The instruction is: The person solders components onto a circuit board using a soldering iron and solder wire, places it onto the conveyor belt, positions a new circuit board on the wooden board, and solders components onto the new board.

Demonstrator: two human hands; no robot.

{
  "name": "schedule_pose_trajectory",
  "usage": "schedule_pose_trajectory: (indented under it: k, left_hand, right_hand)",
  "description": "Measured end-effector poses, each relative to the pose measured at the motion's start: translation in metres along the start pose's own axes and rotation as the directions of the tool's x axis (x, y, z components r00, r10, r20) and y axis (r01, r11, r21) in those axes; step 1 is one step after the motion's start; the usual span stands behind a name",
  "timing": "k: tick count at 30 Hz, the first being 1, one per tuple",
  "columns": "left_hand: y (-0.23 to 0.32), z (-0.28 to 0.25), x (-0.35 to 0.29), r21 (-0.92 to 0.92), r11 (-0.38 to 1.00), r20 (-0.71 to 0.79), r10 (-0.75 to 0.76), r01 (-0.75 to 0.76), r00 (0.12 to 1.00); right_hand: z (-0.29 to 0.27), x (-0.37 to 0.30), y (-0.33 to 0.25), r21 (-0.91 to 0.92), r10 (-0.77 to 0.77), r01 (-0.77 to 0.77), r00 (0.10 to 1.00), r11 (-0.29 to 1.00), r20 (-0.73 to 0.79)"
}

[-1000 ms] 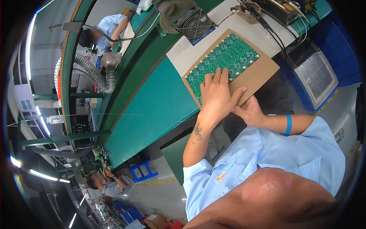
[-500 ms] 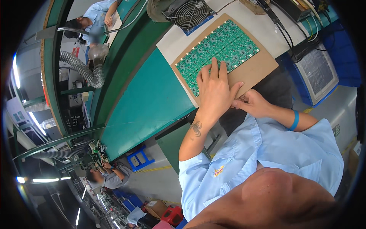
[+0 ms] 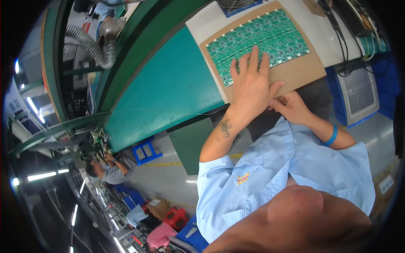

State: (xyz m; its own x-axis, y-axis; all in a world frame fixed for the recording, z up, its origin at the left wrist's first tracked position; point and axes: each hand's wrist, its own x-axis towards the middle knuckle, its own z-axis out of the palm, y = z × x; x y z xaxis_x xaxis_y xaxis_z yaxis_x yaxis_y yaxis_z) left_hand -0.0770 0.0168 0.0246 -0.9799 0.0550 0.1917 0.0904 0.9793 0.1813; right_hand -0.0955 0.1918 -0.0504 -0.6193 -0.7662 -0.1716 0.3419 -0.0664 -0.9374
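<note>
1. My left grip (image 3: 253, 86) lies palm down near the centre of the frame, its fingers a little apart and pointing up the frame, their tips resting on the board (image 3: 270, 33).
2. My left thumb stretches out to the right over the bare lower strip of the cardboard (image 3: 295, 76).
3. My right grip (image 3: 292, 108) is just below and to the right, at the cardboard's lower edge, its fingers curled in. The fingertips are partly hidden, so I cannot tell whether they are clamped on that edge or only touching it.
4. The board, green and dotted with small parts, lies flat on the cardboard, in the upper middle of the frame.
5. Under the cardboard is a white sheet (image 3: 199, 23), spread on the green worktop (image 3: 164, 84), which runs down to the lower left.
6. A fan (image 3: 234, 3) is cut off by the top edge of the frame, just above the cardboard; black cables (image 3: 342, 42) hang at the upper right.
7. A blue wristband (image 3: 332, 135) circles my right forearm.
8. At the lower left, a blue stool (image 3: 146, 152) stands on the floor (image 3: 168, 179), near a person in grey (image 3: 116, 172).
</note>
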Motion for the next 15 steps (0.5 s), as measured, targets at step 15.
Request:
schedule_pose_trajectory:
  k: [15]
  left_hand:
    - [-0.050,-0.061,-0.125,-0.032,0.971,-0.112,-0.239,0.237,0.965]
  right_hand:
    - [-0.086,0.019,-0.091,0.322,-0.289,0.369,0.919,0.872,-0.269]
